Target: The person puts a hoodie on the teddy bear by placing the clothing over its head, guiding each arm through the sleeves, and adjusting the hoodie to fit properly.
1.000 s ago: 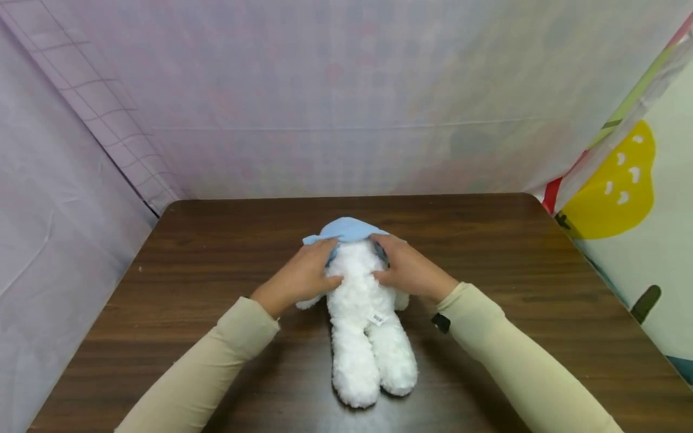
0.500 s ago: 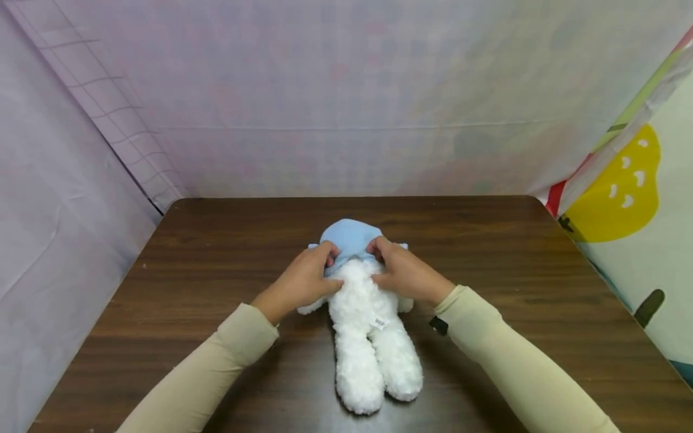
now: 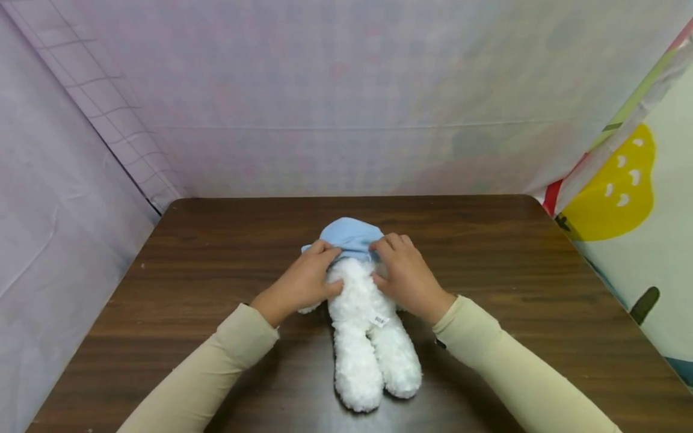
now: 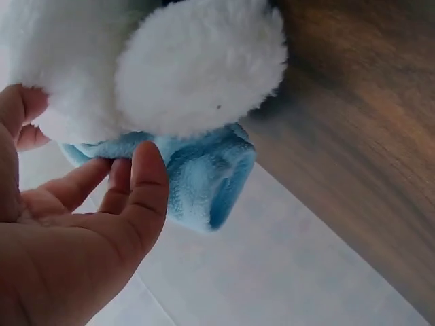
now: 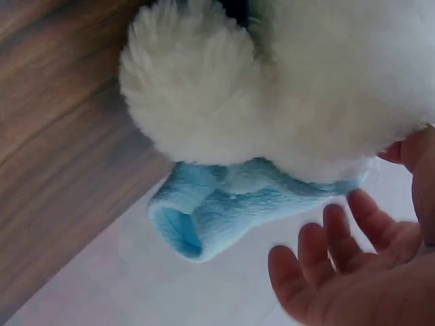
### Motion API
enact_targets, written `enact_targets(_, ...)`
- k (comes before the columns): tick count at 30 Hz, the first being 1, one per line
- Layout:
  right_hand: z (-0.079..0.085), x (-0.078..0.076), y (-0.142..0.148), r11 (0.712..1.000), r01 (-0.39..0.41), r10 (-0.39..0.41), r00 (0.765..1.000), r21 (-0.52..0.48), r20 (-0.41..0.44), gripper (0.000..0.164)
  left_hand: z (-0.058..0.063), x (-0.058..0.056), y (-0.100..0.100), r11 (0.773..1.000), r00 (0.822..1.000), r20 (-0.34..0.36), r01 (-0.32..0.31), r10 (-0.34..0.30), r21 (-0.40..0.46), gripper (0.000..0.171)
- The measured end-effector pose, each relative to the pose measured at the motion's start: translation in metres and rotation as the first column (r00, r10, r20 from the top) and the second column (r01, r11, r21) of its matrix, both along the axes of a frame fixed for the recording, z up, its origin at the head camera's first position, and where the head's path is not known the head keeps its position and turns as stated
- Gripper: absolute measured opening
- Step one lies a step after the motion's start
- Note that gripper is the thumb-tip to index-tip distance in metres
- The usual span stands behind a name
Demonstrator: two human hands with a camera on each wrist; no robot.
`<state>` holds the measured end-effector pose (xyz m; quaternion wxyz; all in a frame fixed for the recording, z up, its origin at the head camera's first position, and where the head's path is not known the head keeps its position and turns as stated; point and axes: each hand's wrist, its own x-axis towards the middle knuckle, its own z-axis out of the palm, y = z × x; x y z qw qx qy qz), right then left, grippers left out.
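Observation:
A white plush toy (image 3: 357, 294) lies on the brown table with its legs toward me and a small tag on its body. At its upper end, a small light-blue garment (image 3: 349, 234) is pulled over it; the toy's head is hidden. My left hand (image 3: 305, 276) grips the garment's edge with bent fingers, its thumb against the fur. On the other side, my right hand (image 3: 408, 273) holds the hem at its forefinger, with its thumb on the fur. In the right wrist view its other fingers stand apart from the blue cloth (image 5: 238, 204). A sleeve opening shows there.
The brown wooden table (image 3: 216, 240) extends around the toy, with its rounded far edge near a pale curtain (image 3: 346, 102). A second curtain (image 3: 649, 258) with a yellow print hangs at the right.
The garment's edge has come lower over the toy's upper body. My right hand has turned, its fingers now spread higher along the cloth. The left hand stays nearly in place.

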<state>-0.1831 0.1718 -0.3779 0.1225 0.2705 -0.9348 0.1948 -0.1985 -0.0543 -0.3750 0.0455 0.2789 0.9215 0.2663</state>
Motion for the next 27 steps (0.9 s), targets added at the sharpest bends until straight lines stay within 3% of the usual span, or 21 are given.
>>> enact_targets(2, 0.001, 0.000, -0.001, 1.000, -0.017, 0.017, 1.000, 0.016, 0.013, 0.040, 0.000, 0.000, 0.000, 1.000, 1.000, -0.010, 0.012, -0.012, -0.003, 0.057)
enact_targets(6, 0.005, -0.002, 0.001, 0.998, -0.062, 0.061, 0.982, 0.001, 0.177, 0.044, -0.002, 0.001, -0.002, 0.999, 0.999, -0.024, 0.046, -0.045, 0.005, 0.051)
enact_targets(9, 0.011, -0.004, 0.009, 0.995, -0.082, 0.093, 0.940, -0.048, 0.327, 0.050, 0.000, 0.003, -0.006, 0.997, 0.997, 0.018, 0.077, -0.077, 0.014, 0.057)
enact_targets(12, 0.018, -0.004, 0.019, 0.986, -0.121, 0.159, 0.879, -0.113, 0.450, 0.058, 0.003, 0.003, -0.010, 0.993, 0.991, 0.067, 0.116, -0.117, 0.022, 0.068)
enact_targets(15, 0.021, -0.004, 0.025, 0.975, -0.162, 0.220, 0.828, -0.154, 0.515, 0.067, 0.004, 0.002, -0.011, 0.989, 0.985, 0.094, 0.143, -0.145, 0.023, 0.076)
enact_targets(16, 0.020, -0.004, 0.025, 0.970, -0.181, 0.240, 0.822, -0.163, 0.516, 0.068, 0.003, 0.002, -0.011, 0.989, 0.984, 0.099, 0.147, -0.148, 0.017, 0.077)
enact_targets(18, 0.018, -0.003, 0.024, 0.967, -0.201, 0.253, 0.835, -0.157, 0.489, 0.069, 0.002, 0.001, -0.010, 0.989, 0.984, 0.106, 0.145, -0.145, 0.005, 0.079)
enact_targets(21, 0.012, -0.001, 0.021, 0.973, -0.205, 0.230, 0.883, -0.104, 0.410, 0.069, -0.001, -0.001, -0.008, 0.991, 0.987, 0.094, 0.131, -0.130, -0.001, 0.080)
enact_targets(24, 0.008, -0.001, 0.018, 0.984, -0.174, 0.175, 0.925, -0.034, 0.337, 0.069, -0.003, -0.002, -0.005, 0.993, 0.992, 0.039, 0.117, -0.117, 0.006, 0.075)
enact_targets(27, 0.005, -0.002, 0.015, 0.989, -0.146, 0.140, 0.945, -0.003, 0.297, 0.065, -0.006, -0.004, -0.003, 0.995, 0.995, -0.016, 0.099, -0.099, 0.009, 0.067)
